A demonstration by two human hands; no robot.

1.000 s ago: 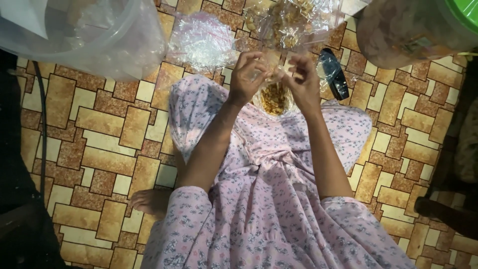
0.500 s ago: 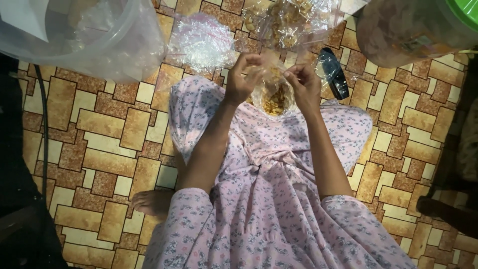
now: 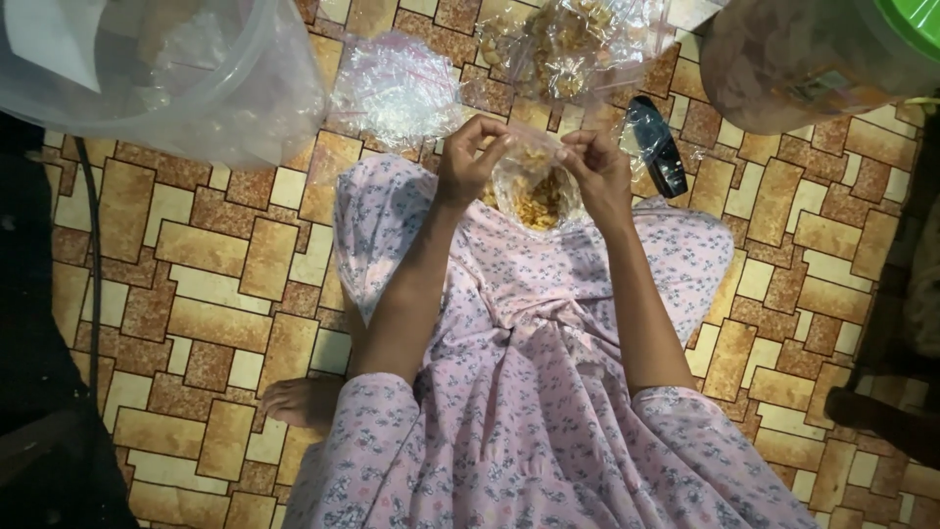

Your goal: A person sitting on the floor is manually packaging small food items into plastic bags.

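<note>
Left hand (image 3: 472, 162) and right hand (image 3: 597, 174) both pinch the top edge of a small clear plastic bag (image 3: 534, 186), fingers closed on its mouth from either side, hands near each other with the bag between them. Bag holds golden-brown snack pieces (image 3: 540, 204), sits low in the bag, held just above the lap. Lap covered by a pink floral dress (image 3: 529, 372), person seated on floor, a bare foot (image 3: 299, 400) showing at left beside the dress. Past the hands, a larger clear bag of the same snack (image 3: 573, 44) lies on the patterned brown tile floor (image 3: 176, 294). Left of it, a crumpled stack of empty clear bags (image 3: 392, 83). Black remote-like object (image 3: 658, 147) just right of the right hand, partly under plastic. Top left, a big translucent plastic tub (image 3: 166, 73). Top right, a large brown container (image 3: 793, 59) with a green lid (image 3: 906, 20). Black cable (image 3: 91, 255) runs along the floor at left.
</note>
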